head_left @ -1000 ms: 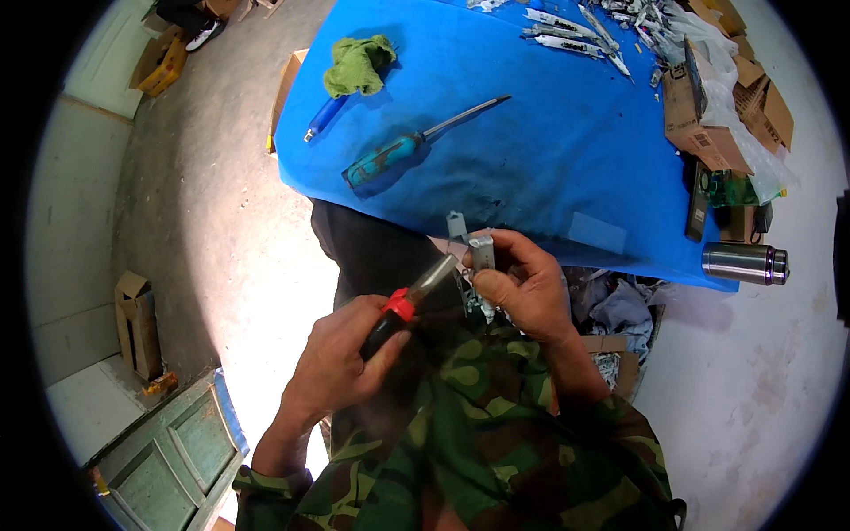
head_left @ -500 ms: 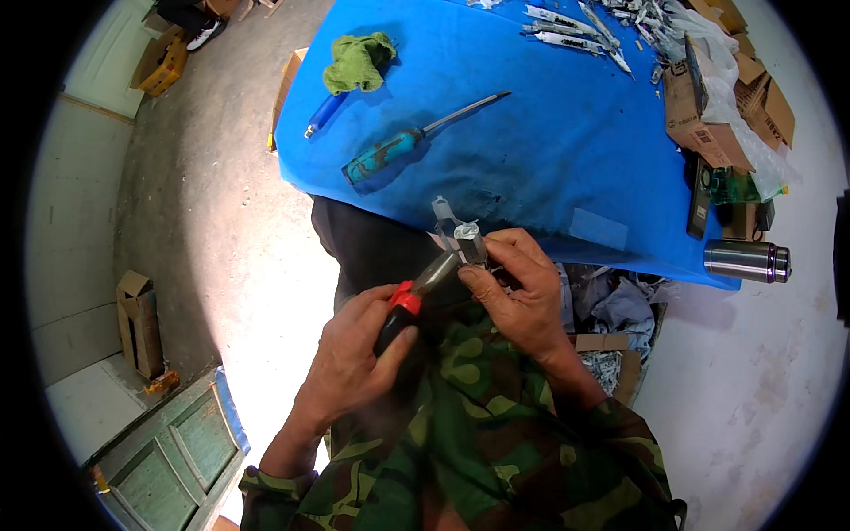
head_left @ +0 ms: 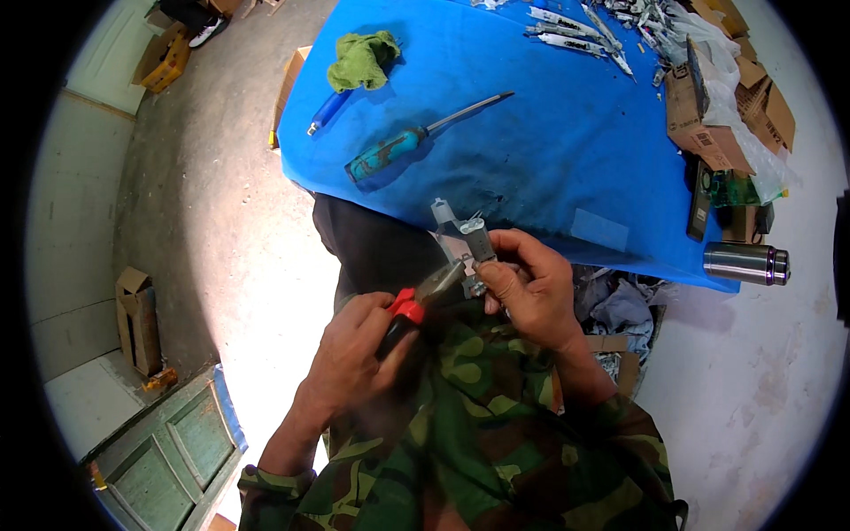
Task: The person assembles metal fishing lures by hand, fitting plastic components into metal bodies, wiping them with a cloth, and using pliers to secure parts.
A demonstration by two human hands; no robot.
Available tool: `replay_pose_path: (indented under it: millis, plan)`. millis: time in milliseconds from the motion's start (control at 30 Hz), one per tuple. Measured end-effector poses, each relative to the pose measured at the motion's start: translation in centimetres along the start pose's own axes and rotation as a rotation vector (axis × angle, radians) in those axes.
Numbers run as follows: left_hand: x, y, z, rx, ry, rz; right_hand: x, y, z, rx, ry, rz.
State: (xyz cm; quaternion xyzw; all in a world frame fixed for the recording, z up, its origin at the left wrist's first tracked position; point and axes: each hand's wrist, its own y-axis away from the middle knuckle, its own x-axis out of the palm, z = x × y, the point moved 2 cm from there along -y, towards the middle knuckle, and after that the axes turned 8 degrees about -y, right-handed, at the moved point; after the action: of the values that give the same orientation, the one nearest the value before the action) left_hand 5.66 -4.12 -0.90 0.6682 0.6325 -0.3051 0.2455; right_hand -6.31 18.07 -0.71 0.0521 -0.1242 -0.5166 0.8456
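My left hand (head_left: pixel 354 350) is closed around pliers (head_left: pixel 440 283) with red and black handles, held over my lap. Their jaws look slightly parted and meet the lower edge of a small silvery metal part (head_left: pixel 475 237). That part is pinched between thumb and fingers of my right hand (head_left: pixel 536 288). A translucent strip (head_left: pixel 443 212) sticks out from it toward the table edge. The exact kind of the part cannot be made out. Beyond the hands, a screwdriver (head_left: pixel 387 155) with a worn teal handle lies on the blue tabletop.
On the blue-covered table (head_left: pixel 549 168) lie a green cloth (head_left: pixel 363 62), a blue pen-like tool (head_left: pixel 329 113) and several silvery strips (head_left: pixel 571 40). Cardboard boxes (head_left: pixel 704 128) and a steel flask (head_left: pixel 746 263) stand along the right side. Below the table edge sits a box of scraps (head_left: pixel 620 310).
My right hand has turned the silvery part and shifted slightly right. The pliers' handles have spread and their jaws parted, while my left hand stays nearly in place.
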Motion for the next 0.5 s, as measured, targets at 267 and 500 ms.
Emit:
replay_pose_path:
  millis: [267,500]
  plan:
    - [-1.1,-0.1,-0.1,0.073,0.076,0.021,-1.3,-0.8,-2.0,0.1,-0.536,0.207]
    - [-1.4,0.0,0.1,0.024,0.031,0.037,-0.4,-1.0,-3.7,0.178,-0.512,0.121]
